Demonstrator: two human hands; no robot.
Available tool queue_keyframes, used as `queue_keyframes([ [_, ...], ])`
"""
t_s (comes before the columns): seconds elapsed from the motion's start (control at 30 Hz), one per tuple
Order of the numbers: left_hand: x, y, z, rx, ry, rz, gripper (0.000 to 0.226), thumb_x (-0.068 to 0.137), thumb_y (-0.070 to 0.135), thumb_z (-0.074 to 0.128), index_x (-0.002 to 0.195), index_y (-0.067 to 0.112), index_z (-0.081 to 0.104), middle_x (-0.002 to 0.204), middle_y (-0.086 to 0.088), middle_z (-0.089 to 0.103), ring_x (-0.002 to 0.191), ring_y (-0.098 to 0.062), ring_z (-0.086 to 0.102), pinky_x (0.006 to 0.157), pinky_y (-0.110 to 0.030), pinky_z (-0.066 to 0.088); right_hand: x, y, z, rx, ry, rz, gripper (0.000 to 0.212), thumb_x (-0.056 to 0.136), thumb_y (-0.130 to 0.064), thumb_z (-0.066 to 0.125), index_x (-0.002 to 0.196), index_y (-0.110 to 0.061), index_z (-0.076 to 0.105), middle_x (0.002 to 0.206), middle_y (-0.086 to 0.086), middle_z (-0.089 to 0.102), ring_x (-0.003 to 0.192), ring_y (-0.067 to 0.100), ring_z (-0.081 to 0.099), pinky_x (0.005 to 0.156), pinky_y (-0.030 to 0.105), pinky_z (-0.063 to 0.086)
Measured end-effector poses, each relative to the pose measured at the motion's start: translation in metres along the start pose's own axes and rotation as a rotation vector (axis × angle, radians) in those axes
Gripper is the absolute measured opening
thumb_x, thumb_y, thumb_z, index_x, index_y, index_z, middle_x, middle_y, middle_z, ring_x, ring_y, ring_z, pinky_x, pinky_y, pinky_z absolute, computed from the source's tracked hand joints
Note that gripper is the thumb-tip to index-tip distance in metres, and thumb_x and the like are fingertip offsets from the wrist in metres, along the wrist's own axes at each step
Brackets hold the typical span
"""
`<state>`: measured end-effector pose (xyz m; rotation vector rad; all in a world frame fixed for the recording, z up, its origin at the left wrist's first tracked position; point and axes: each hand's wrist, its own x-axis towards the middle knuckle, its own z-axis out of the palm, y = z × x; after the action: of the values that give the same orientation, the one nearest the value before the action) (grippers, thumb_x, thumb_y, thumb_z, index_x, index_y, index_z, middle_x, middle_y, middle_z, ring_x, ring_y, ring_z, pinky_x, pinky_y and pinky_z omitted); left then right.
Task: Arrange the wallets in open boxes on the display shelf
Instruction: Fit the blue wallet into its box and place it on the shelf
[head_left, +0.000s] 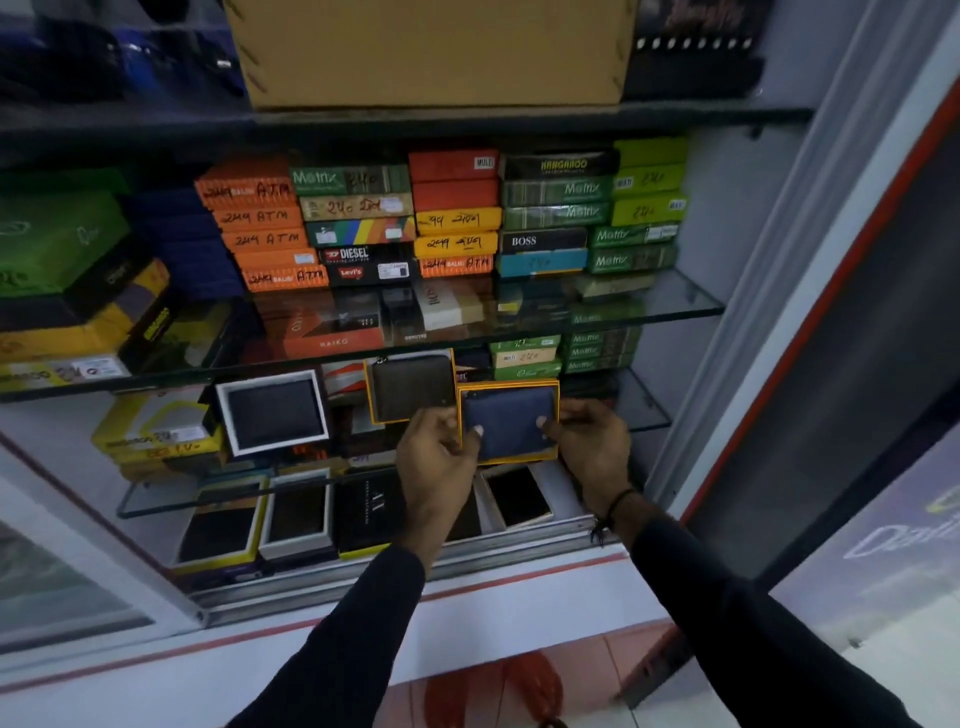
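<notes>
The task is looking partly done. On the glass display shelf (156, 499), a white-rimmed open box with a dark wallet (274, 413) and an orange-rimmed open box with a brown zip wallet (413, 387) are already standing propped up, and more open boxes are lying on the cabinet floor below. The left hand (439, 457) and right hand (589, 447) are both clamping the sides of an orange-edged open box holding a navy blue textured wallet (509, 421), tilting it upright just right of the brown one. Placing it is what seems left.
</notes>
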<state>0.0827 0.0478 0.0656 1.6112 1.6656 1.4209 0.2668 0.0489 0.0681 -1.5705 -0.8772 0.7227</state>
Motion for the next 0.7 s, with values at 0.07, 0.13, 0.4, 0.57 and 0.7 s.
queue_keyframes([
  [0.07, 0.017, 0.007, 0.013, 0.073, -0.012, -0.001, 0.023, 0.077, 0.028, 0.080, 0.093, 0.026, 0.064, 0.094, 0.003, 0.068, 0.080, -0.014, 0.065, 0.068, -0.034, 0.057, 0.022, -0.003, 0.005, 0.006, 0.008, -0.003, 0.028, 0.064, -0.014, 0.090, 0.088, -0.009, 0.076, 0.085, 0.007, 0.077, 0.084, 0.024, 0.075, 0.082, 0.043, 0.062],
  [0.13, 0.032, 0.014, 0.028, 0.164, -0.047, -0.007, 0.024, 0.080, 0.029, 0.078, 0.099, 0.025, 0.063, 0.102, 0.003, 0.067, 0.090, -0.016, 0.065, 0.075, -0.036, 0.059, 0.045, -0.001, 0.011, -0.037, 0.032, 0.004, 0.025, 0.062, -0.017, 0.091, 0.081, -0.018, 0.075, 0.083, 0.004, 0.077, 0.084, 0.023, 0.074, 0.083, 0.044, 0.061],
  [0.4, 0.080, 0.021, 0.076, 0.397, -0.129, -0.023, 0.029, 0.087, 0.028, 0.073, 0.112, 0.016, 0.066, 0.115, -0.006, 0.067, 0.099, -0.023, 0.069, 0.081, -0.037, 0.061, 0.116, 0.016, 0.025, -0.138, 0.052, -0.031, 0.031, 0.058, -0.019, 0.091, 0.061, -0.034, 0.063, 0.074, -0.003, 0.073, 0.079, 0.022, 0.074, 0.081, 0.045, 0.061],
  [0.57, 0.082, 0.018, 0.077, 0.379, -0.152, -0.014, 0.030, 0.089, 0.025, 0.071, 0.117, 0.015, 0.066, 0.120, -0.007, 0.065, 0.103, -0.023, 0.067, 0.085, -0.035, 0.059, 0.131, 0.024, 0.023, -0.137, -0.003, -0.001, 0.026, 0.055, -0.026, 0.092, 0.068, -0.027, 0.069, 0.073, -0.003, 0.074, 0.076, 0.018, 0.073, 0.080, 0.046, 0.062],
  [0.7, 0.065, 0.018, 0.059, 0.347, -0.146, 0.051, 0.030, 0.093, 0.028, 0.064, 0.121, 0.019, 0.061, 0.125, -0.004, 0.058, 0.105, -0.020, 0.064, 0.085, -0.035, 0.059, 0.104, 0.011, 0.012, -0.183, 0.043, -0.035, 0.033, 0.060, -0.049, 0.078, 0.074, -0.021, 0.067, 0.074, -0.004, 0.075, 0.077, 0.020, 0.073, 0.076, 0.046, 0.062],
])
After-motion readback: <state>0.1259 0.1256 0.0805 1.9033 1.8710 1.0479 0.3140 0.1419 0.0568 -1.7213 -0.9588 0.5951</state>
